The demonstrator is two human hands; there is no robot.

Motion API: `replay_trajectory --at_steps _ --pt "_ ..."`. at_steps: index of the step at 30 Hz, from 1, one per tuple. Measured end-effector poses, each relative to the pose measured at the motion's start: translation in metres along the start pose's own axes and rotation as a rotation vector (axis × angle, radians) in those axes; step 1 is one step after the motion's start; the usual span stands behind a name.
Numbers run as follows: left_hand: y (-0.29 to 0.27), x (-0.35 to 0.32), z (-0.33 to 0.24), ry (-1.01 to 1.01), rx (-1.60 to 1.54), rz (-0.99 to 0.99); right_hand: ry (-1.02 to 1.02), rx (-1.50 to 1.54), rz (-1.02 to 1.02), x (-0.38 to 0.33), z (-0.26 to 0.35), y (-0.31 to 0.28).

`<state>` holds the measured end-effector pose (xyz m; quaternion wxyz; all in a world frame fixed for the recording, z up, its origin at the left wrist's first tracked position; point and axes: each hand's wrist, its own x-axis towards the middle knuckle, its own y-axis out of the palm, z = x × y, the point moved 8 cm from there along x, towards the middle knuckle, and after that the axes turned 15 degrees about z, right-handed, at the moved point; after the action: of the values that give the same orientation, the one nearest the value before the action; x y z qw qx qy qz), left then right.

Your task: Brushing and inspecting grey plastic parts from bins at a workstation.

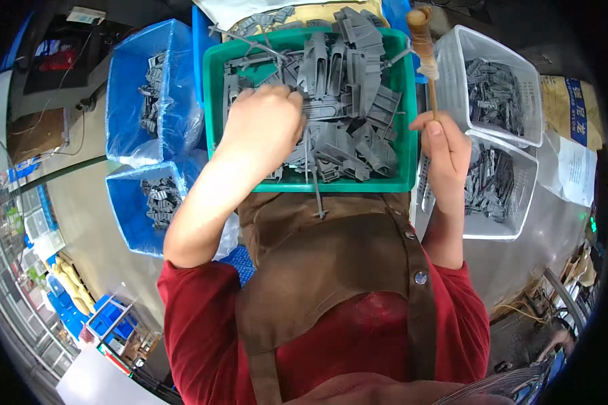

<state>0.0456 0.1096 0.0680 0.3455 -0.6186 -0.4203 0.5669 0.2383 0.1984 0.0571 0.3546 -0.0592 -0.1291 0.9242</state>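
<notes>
Reaching into the green tray [215,101] of grey moulded plastic parts [344,101], my left hand [267,125] lies knuckles-up on the heap with its fingers curled down among the pieces; whether they have closed on one I cannot tell, since the hand hides its own fingertips. I judge this as the picking step, and the next move calls for lifting a single part free without dragging its tangled neighbours along. A thin grey sprue [315,185] pokes out over the tray's near rim, its long axis running towards my apron. To the right, my right hand [446,152] is clamped around the thin handle of a small wooden mallet [422,40], held just beside the tray's right edge; the handle stands nearly upright, head pointing away from me.
</notes>
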Motion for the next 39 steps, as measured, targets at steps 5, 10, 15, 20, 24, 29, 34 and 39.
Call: replay_trajectory --at_steps 5,10,15,20,24,29,34,39 --pt "0.019 0.003 0.007 0.001 -0.040 0.124 0.060 0.034 -0.003 -0.004 -0.010 -0.006" --pt "0.006 -0.003 0.016 0.151 -0.376 0.022 0.027 0.021 0.030 0.005 -0.007 -0.001" --pt "-0.025 -0.039 0.054 0.132 -0.873 -0.154 0.030 0.108 0.090 0.008 -0.008 0.006" --pt "0.002 -0.059 0.070 0.175 -1.488 -0.165 0.004 0.090 0.126 0.015 0.008 0.016" --pt "0.018 -0.059 0.055 0.093 -1.474 -0.044 0.042 0.073 0.149 0.017 0.014 0.023" --pt "-0.021 -0.034 0.014 0.121 -0.401 -0.364 0.076 0.205 0.101 0.023 -0.001 0.023" --pt "-0.041 0.029 -0.035 0.143 -0.329 -0.456 0.045 0.268 0.074 0.024 0.006 0.020" --pt "-0.005 0.063 -0.024 0.051 -0.288 -0.236 0.043 0.291 0.055 0.022 -0.002 0.014"
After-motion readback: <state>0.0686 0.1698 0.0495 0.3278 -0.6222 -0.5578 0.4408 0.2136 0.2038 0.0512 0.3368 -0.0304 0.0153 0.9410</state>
